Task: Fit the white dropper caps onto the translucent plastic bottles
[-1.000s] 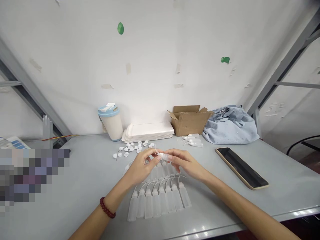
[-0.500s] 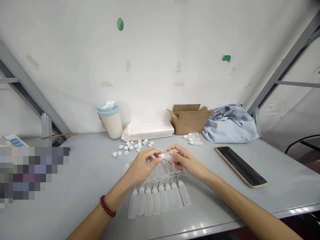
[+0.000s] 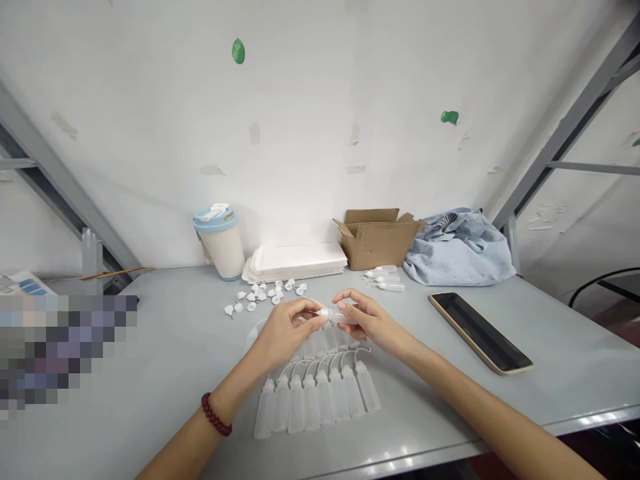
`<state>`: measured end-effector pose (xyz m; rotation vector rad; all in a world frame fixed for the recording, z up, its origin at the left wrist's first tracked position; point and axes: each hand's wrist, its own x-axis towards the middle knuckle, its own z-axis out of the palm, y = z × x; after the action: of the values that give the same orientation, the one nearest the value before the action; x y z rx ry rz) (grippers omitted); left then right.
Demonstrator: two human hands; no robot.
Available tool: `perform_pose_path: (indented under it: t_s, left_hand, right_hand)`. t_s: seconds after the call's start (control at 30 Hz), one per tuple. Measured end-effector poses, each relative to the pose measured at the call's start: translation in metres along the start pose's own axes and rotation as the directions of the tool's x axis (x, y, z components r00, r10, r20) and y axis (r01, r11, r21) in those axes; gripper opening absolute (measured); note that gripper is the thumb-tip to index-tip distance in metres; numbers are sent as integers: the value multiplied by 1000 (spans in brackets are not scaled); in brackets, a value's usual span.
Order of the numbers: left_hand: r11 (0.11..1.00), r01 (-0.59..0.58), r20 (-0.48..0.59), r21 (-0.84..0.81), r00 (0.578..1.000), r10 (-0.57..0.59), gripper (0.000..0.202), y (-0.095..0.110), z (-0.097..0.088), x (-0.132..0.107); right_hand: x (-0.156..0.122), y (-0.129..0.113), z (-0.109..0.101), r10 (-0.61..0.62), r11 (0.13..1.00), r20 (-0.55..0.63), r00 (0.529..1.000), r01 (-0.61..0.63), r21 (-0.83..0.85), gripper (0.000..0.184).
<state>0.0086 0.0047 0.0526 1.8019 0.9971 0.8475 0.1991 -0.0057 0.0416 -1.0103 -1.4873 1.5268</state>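
Bottle (image 3: 339, 315) held over glossy grey table (image 3: 170, 347); white wall (image 3: 310, 100) behind.

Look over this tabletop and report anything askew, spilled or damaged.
No spill or damage stands out. The rightmost bottle in the front row looks slightly askew: it slants more and sits a little farther back than its neighbours. The white caps lie loosely scattered, unlike the lined-up bottles.

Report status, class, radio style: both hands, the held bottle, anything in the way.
Left hand at white end, right hand opposite. Small bottle held sideways between. Bottle rows on table below. Nothing visibly blocking.
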Motion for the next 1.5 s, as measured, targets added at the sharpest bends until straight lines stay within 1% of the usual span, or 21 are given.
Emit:
perform_pose_path:
  t_s: [0.1, 0.2, 0.3, 0.47, 0.5, 0.57, 0.67, 0.73, 0.8, 0.87, 0.93, 0.97, 1.0, 1.07, 1.17, 1.27, 1.37, 1.5]
  left_hand:
    - [998, -26, -33, 52, 999, 28, 15, -1, 1, -1]
    - [996, -23, -36, 85, 999, 26, 17, -1, 2, -1]
    - [998, 2, 9, 65, 1000, -3, 25, 1, 2, -2]
    - [997, 80, 81, 5, 993, -81, 38, 0, 2, -2]
    - [996, 87, 86, -3, 993, -86, 37, -1, 2, -2]
    - [997, 75, 71, -1, 995, -74, 30, -2, 3, -2]
    - [999, 16, -3, 38, 1000, -15, 16, -3, 5, -2]
    - [999, -20, -23, 34, 1000, 21, 14, -3, 6, -2]
    - [1000, -12, 3, -6, 1000, 12, 17, -3, 6, -1]
    - [999, 45, 47, -30, 998, -44, 25, -3, 7, -1]
    - [994, 104, 81, -18, 991, -103, 36, -3, 7, -1]
    - [993, 116, 91, -11, 989, -114, 40, -2, 7, -1]
    - [994, 113, 95, -7, 989, -111, 39, -1, 7, -1]
    - [996, 88, 84, 3, 993, -88, 31, 0, 8, -2]
    - [998, 33, 18, 58, 999, -34, 18, 2, 9, -4]
    - [996, -2, -19, 89, 1000, 4, 15, 1, 10, -4]
    - [999, 18, 27, 33, 999, -19, 23, -1, 10, -3]
    - [995, 94, 105, -21, 990, -91, 39, -2, 11, -3]
  right_hand:
    - [0, -1, -1, 24, 999, 4, 1000, -24, 24, 29]
    - [0, -2, 0, 51, 999, -13, 999, -51, 17, 31]
    - [-1, -3, 2, 52, 998, -41, 998, -53, -26, 35]
    - [-3, 0, 4, -32, 993, -69, 997, 24, -115, 33]
    - [-2, 1, 4, -39, 992, -69, 997, 31, -121, 32]
    - [-2, 2, 3, -36, 993, -74, 997, 27, -117, 32]
    - [-1, 1, 3, 0, 996, -74, 997, -6, -84, 33]
    - [0, -1, 3, 34, 997, -71, 997, -38, -63, 34]
    - [0, -3, 4, 51, 997, -71, 996, -55, -54, 33]
    - [-1, -3, 5, 51, 997, -69, 996, -55, -48, 33]
    - [-1, -3, 6, 53, 997, -62, 997, -56, -46, 33]
    - [-1, -3, 7, 57, 997, -62, 996, -60, -44, 33]
    - [-1, -3, 7, 64, 997, -62, 996, -67, -41, 33]
    - [-2, -3, 7, 77, 997, -65, 995, -79, -23, 33]
    - [-2, -4, 7, 100, 995, -66, 993, -100, 7, 33]
    - [-1, -4, 6, 122, 992, -74, 990, -121, 20, 32]
    - [-1, -5, 5, 114, 993, -86, 990, -114, 6, 31]
    - [-2, -5, 5, 83, 996, -71, 994, -84, -16, 31]
